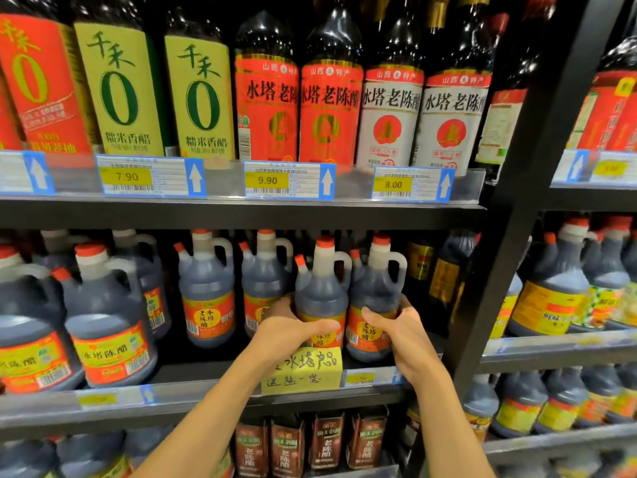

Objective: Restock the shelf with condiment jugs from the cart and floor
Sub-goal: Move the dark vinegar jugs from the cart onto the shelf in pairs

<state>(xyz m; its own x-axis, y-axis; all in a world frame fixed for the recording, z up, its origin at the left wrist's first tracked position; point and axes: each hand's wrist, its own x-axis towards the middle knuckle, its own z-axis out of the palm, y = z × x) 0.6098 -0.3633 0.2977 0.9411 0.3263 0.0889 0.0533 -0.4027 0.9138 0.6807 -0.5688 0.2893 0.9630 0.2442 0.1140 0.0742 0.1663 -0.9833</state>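
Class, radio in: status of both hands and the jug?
Left hand grips front jug. Right hand grips neighbouring jug. Both at middle shelf front. Yellow note below, not blocking.

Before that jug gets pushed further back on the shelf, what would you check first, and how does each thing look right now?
1. Left hand grips the held jug: ok.
2. Right hand steadies the neighbouring jug: ok.
3. Held jug upright, red cap on: ok.
4. Headroom under the upper shelf: ok.
5. Free space behind the held jug: cannot tell.
6. Label facing forward: cannot tell; the left hand and the yellow handwritten sign cover it.
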